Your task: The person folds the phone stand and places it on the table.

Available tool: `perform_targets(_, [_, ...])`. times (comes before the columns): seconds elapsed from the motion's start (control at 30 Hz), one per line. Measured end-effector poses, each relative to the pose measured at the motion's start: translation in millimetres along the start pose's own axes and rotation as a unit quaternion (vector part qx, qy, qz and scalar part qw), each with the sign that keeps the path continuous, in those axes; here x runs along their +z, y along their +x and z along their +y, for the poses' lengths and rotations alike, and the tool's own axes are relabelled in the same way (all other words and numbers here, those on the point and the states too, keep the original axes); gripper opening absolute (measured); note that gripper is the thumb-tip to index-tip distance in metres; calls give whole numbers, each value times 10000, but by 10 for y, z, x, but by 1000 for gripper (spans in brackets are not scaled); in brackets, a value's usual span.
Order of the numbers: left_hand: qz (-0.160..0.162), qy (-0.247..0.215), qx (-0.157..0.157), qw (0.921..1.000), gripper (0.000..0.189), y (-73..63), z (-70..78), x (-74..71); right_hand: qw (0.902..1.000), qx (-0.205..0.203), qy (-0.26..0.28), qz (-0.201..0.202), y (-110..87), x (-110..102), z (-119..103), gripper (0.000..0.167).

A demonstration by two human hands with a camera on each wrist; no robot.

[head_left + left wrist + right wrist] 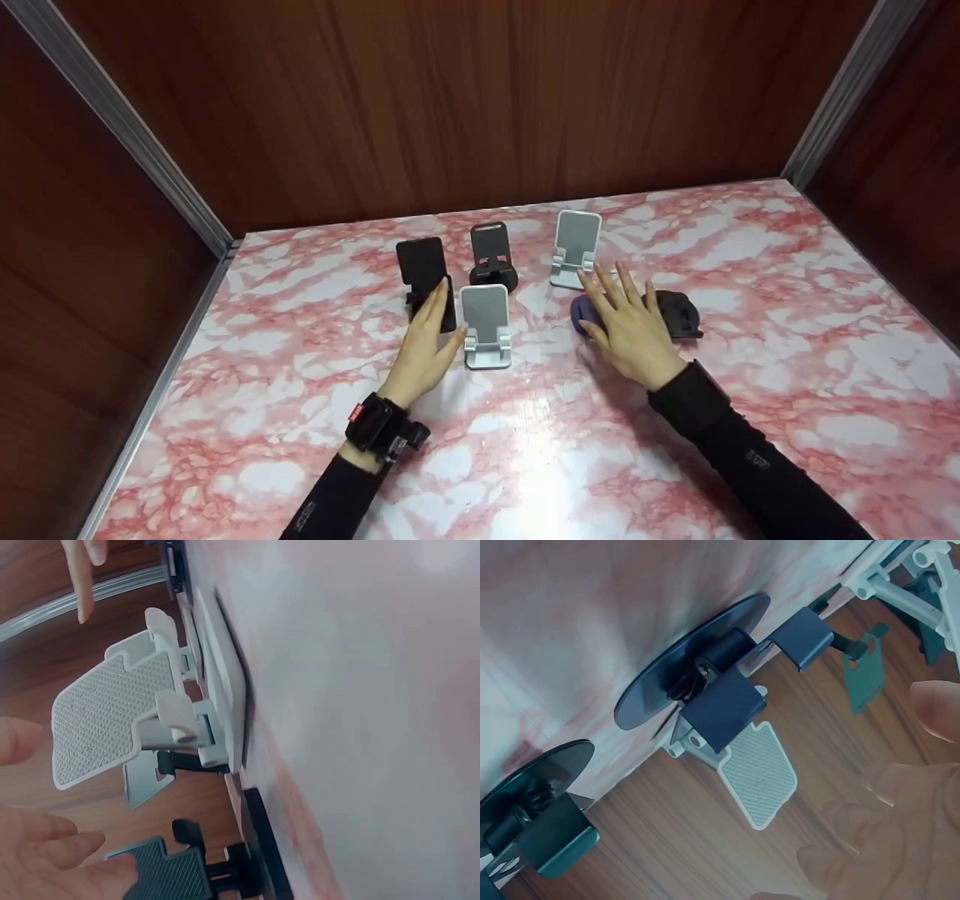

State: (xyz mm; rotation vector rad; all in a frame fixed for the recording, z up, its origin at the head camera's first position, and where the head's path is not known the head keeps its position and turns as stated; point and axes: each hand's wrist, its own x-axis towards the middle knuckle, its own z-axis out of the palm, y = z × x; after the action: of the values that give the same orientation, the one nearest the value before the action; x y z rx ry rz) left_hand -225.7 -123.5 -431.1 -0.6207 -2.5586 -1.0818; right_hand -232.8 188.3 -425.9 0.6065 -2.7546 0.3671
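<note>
Several phone stands stand on the table. My left hand (424, 349), fingers straight, is over the left black phone stand (420, 259) and beside the front white phone stand (486, 315); whether it touches either, I cannot tell. In the left wrist view, that white stand (112, 716) shows textured pads, with fingers of the left hand (45, 855) below. My right hand (636, 334) spreads its fingers above a dark blue phone stand (582, 311) and a black one (679, 315), partly hiding both. The right wrist view shows the blue stand (724, 709) apart from the fingers.
Farther back are a black phone stand (491, 244) and a white phone stand (577, 236). A brown wood-grain wall (450, 112) closes the back of the red-and-white marbled table (262, 420), with side panels at left and right.
</note>
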Motion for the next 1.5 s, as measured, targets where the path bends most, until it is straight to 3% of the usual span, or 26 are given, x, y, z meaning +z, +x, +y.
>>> perform_targets(0.13, [149,-713,-215,9971,61,49,-20,20,10000,-46,-30,2,-3,12,-2,64])
perform_targets(0.33, [244,-1785,-489,9824,47,139,-52,58,9999,-75,-90,-32,-7,18,-19,65])
perform_targets(0.83, [606,-2370,-767,9666,24,250,-107,197,9999,-115,1,-125,-13,22,-34,63])
perform_targets(1.23, [352,-3235,-974,9405,29,286,-138,170,9993,-228,291,-64,0,42,-81,63])
perform_targets(1.5, [499,-3608,-1183,9238,34,328,-28,125,9989,-320,354,-38,2,35,-121,62])
